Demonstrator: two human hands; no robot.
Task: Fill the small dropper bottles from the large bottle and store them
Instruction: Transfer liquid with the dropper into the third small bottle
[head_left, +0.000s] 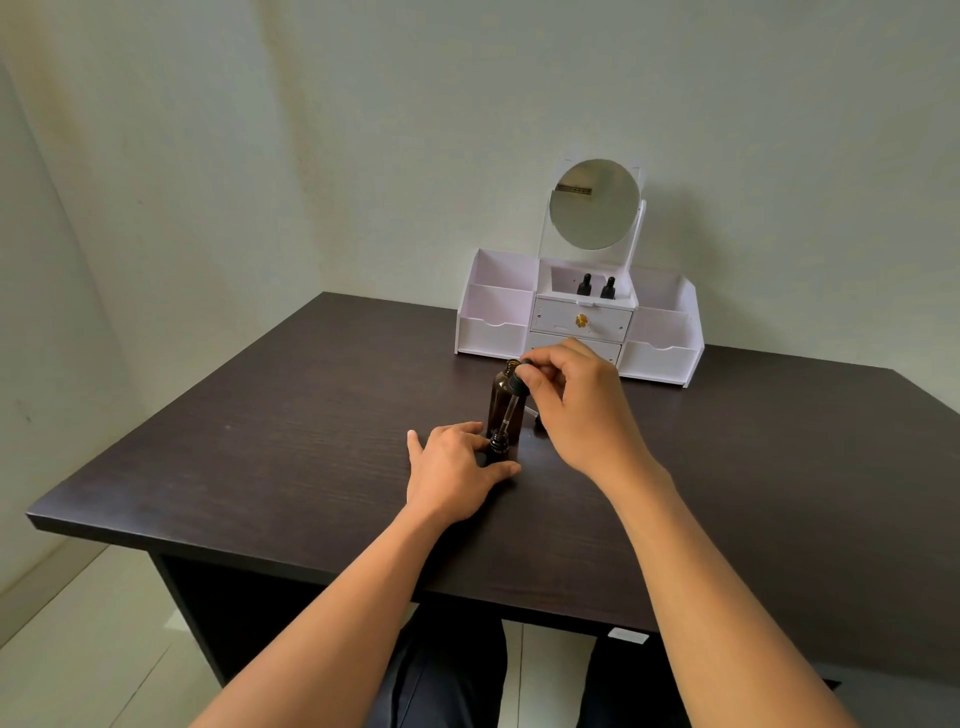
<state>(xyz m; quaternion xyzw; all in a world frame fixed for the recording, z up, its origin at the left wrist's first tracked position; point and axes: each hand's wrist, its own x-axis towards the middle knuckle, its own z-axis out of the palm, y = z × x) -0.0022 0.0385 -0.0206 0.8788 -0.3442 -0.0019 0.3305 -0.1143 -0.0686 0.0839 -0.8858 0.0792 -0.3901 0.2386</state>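
A large brown bottle (500, 397) stands uncapped at the middle of the dark table (311, 415). In front of it a small dark dropper bottle (499, 442) stands upright, held at its base by my left hand (451, 470). My right hand (576, 402) pinches the black bulb of a dropper (514, 400); its glass tube slants down with the tip at the small bottle's mouth. Two capped dropper bottles (596, 287) stand in the middle compartment of the white organizer (498, 312).
The white organizer stands at the table's back edge, with a round mirror (594, 203) on top, drawers in the centre and open side bins. A small dark object (539, 422), partly hidden, lies behind my right hand. The table's front edge is near my knees.
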